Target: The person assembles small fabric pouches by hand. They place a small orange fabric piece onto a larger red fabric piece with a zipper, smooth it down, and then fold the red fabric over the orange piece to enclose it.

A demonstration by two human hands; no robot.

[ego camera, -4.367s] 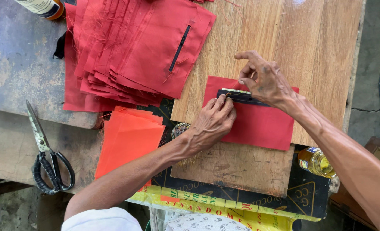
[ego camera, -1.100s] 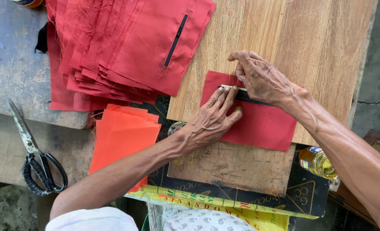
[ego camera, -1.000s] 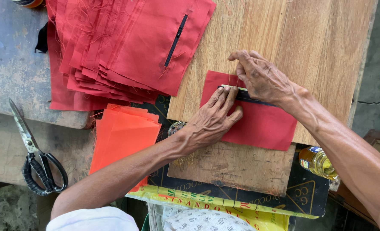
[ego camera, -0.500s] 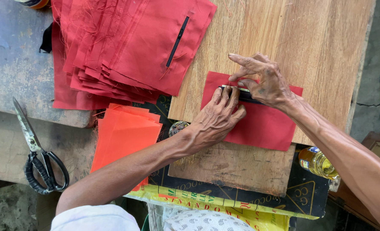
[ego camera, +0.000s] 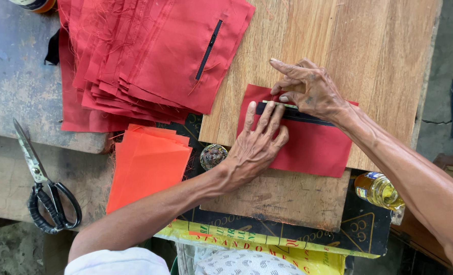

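A: Start big: what carries everything?
B: The wooden worktop (ego camera: 338, 46) fills the upper right of the frame, with a stack of red fabric pieces (ego camera: 150, 56) spread over its upper left, the top one bearing a dark slit

A: And the piece in hand?
B: One red fabric piece (ego camera: 315, 150) lies flat at the centre right, a narrow black strip (ego camera: 308, 116) across its upper part

A: What has changed?
B: Little. Compared with half a second ago the left hand (ego camera: 257, 147) has slid its fingers up, so they now lie flat on the strip's left end, pressing, nothing enclosed. The right hand (ego camera: 313, 91) keeps its place above; fingertips pinch at the strip's top edge, forefinger pointing left. I judge the strip is being aligned, not yet finished

A: Smaller things?
B: Orange pieces (ego camera: 147, 165) lower left, scissors (ego camera: 45, 191) at the far left, a yellow bottle (ego camera: 379, 189) lower right
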